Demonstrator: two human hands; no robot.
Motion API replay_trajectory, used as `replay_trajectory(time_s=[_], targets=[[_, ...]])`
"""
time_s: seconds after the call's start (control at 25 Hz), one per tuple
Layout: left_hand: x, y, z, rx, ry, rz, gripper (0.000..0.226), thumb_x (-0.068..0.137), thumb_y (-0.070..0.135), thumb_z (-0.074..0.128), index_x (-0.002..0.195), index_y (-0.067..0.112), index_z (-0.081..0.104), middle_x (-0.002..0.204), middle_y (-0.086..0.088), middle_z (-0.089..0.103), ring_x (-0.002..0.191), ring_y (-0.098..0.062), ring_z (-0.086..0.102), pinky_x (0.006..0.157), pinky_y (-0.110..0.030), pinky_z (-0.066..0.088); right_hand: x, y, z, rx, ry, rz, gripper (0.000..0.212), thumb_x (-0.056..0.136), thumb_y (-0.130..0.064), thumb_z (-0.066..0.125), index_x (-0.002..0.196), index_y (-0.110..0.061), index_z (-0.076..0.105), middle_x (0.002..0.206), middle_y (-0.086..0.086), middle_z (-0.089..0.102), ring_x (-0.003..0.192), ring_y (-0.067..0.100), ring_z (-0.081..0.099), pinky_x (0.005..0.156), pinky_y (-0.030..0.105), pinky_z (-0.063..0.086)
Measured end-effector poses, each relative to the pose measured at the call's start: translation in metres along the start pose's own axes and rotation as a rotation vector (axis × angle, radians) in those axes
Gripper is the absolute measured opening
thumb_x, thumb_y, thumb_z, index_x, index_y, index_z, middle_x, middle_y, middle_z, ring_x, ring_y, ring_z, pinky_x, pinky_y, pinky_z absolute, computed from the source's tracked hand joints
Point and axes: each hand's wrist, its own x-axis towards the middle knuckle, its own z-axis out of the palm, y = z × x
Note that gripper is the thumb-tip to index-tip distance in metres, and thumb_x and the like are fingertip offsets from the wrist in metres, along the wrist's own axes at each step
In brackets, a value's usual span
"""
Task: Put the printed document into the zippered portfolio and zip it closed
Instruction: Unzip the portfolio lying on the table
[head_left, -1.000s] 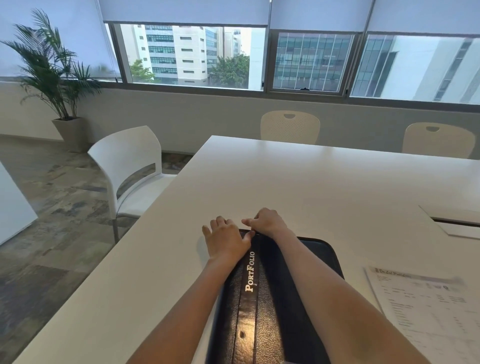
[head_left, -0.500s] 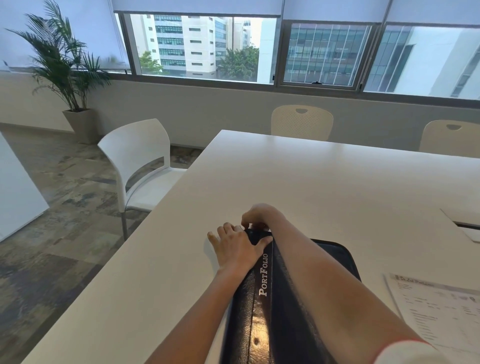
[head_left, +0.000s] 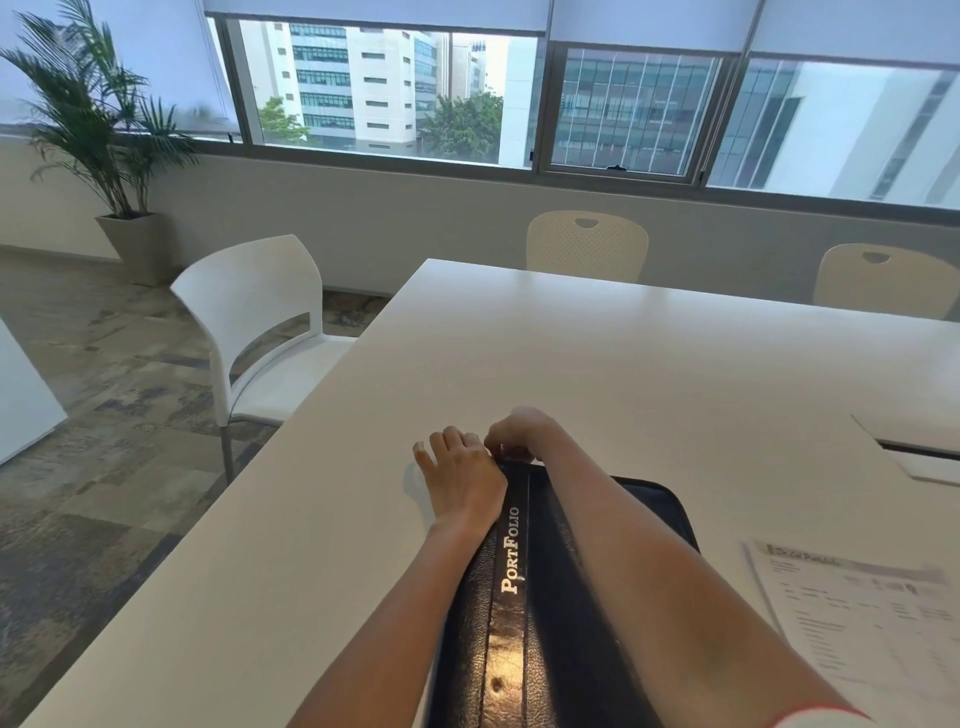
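Office setting with windows (head_left: 395, 93) along the far wall, a potted plant (head_left: 98, 114) and a white chair (head_left: 260, 322) off the left edge of the desk (head_left: 649, 374). Black portfolio (head_left: 524, 597) lies at the desk's near edge; printed document (head_left: 872, 613) rests outside it, near the right edge. Left hand (head_left: 462, 486) presses flat on the portfolio's far left corner. Right hand (head_left: 519, 434) is clenched at the far edge; what it pinches cannot be told.

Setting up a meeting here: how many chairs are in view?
3: a white chair at the table's left side, and two cream chairs along its far edge. Others may be out of frame.
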Motion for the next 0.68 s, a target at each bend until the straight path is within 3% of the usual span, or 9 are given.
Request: replay_trajectory(time_s=[0.24, 0.36, 0.56, 0.68], targets=[[0.008, -0.008, 0.007, -0.014, 0.043, -0.039, 0.05, 0.102, 0.041, 0.027, 0.111, 0.007, 0.062, 0.119, -0.009, 0.05, 0.116, -0.027, 0.039, 0.109, -0.049, 0.021, 0.0, 0.039, -0.011, 0.086, 0.121, 0.018, 0.008, 0.071, -0.012, 0.063, 0.076, -0.007, 0.066, 0.082, 0.01, 0.071, 0.084, 0.023, 0.071, 0.086, 0.038, 0.057], [0.009, -0.009, 0.009, -0.001, 0.039, -0.032, 0.052, 0.102, 0.043, 0.027, 0.11, 0.007, 0.063, 0.118, -0.009, 0.05, 0.115, -0.027, 0.039, 0.108, -0.049, 0.022, -0.003, 0.07, -0.025, 0.081, 0.136, 0.059, 0.005, 0.071, -0.012, 0.062, 0.067, -0.01, 0.063, 0.074, 0.007, 0.068, 0.077, 0.022, 0.069, 0.087, 0.037, 0.057], [0.009, -0.01, 0.009, 0.023, 0.06, -0.022, 0.052, 0.102, 0.044, 0.03, 0.111, 0.006, 0.064, 0.119, -0.01, 0.051, 0.115, -0.028, 0.04, 0.107, -0.049, 0.024, -0.021, 0.135, -0.06, 0.075, 0.224, 0.18, 0.006, 0.07, -0.01, 0.062, 0.066, -0.008, 0.059, 0.071, 0.008, 0.062, 0.073, 0.025, 0.063, 0.079, 0.035, 0.055], [0.009, -0.008, 0.009, 0.046, 0.058, -0.026, 0.053, 0.101, 0.044, 0.03, 0.114, 0.005, 0.063, 0.12, -0.011, 0.051, 0.116, -0.03, 0.04, 0.107, -0.049, 0.025, -0.035, 0.171, -0.073, 0.233, 0.175, 0.244, 0.014, 0.077, -0.001, 0.059, 0.065, -0.004, 0.054, 0.06, 0.01, 0.053, 0.054, 0.02, 0.052, 0.056, 0.027, 0.046]])
